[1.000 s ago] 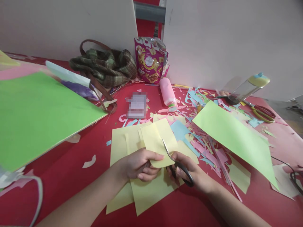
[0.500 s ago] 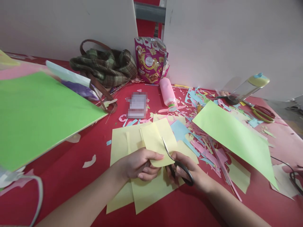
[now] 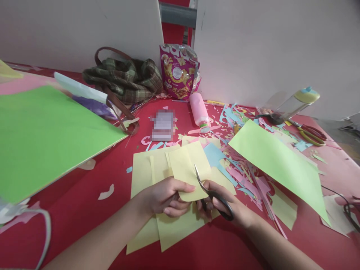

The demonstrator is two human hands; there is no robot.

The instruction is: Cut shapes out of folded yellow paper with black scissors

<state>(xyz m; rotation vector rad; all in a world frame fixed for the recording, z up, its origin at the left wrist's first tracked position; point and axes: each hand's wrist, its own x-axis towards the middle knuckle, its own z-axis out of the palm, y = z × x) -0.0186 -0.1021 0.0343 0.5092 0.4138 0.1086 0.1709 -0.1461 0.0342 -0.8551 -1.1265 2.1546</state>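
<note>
My left hand (image 3: 170, 197) pinches a piece of yellow paper (image 3: 189, 161) between thumb and fingers, near its lower edge. In my right hand (image 3: 222, 198) is a pair of black-handled scissors (image 3: 222, 205), fingers through the loops. One scissor blade lies over the top face of the paper, pointing up and away; the other blade is hidden beneath it. Below both hands, larger yellow sheets (image 3: 144, 225) rest on the red table. A narrow yellow strip (image 3: 152, 168) lies on them, left of the held piece.
Green sheets lie at left (image 3: 56, 138) and right (image 3: 275, 161). Paper scraps (image 3: 244, 180) cover the table's right middle. Behind stand a plaid bag (image 3: 126, 78), a snack bag (image 3: 180, 71) and a pink bottle (image 3: 198, 108) on its side. More scissors (image 3: 311, 135) and a clear bottle (image 3: 294, 105) are far right.
The scissors have shifted slightly right and down, and their visible handle loop has moved outward. The held paper's lower edge sits a little lower. My left hand has barely moved.
</note>
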